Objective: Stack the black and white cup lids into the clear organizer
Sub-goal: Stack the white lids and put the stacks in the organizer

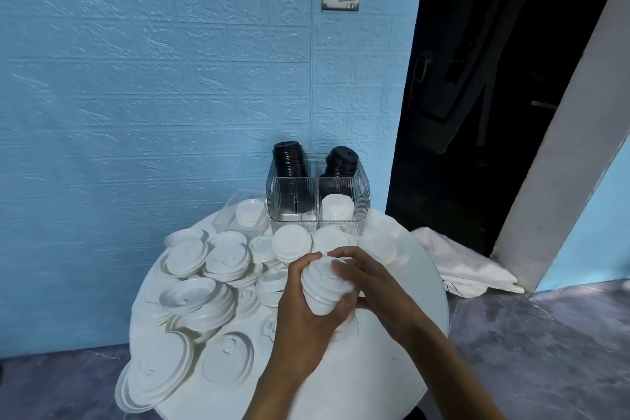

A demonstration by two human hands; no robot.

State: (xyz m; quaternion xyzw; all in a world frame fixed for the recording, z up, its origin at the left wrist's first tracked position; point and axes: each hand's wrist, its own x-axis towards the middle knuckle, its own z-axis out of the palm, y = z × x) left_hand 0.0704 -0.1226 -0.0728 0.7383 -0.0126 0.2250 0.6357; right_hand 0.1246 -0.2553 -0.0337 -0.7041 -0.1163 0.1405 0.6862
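Head view: left hand (308,303) and right hand (371,278) fingers curl round white lid stack (324,286)

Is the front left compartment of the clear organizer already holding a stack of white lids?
No, the front left compartment of the organizer looks empty, while a white stack stands only in the front right one.

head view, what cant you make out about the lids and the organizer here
- Stack of white lids, head view: the left hand and right hand wrap it, so no lid count.
- Clear organizer: ribbed walls blur the lower black lids.
- Round table: near edge hidden by the forearms, then cut off by the frame's bottom edge.
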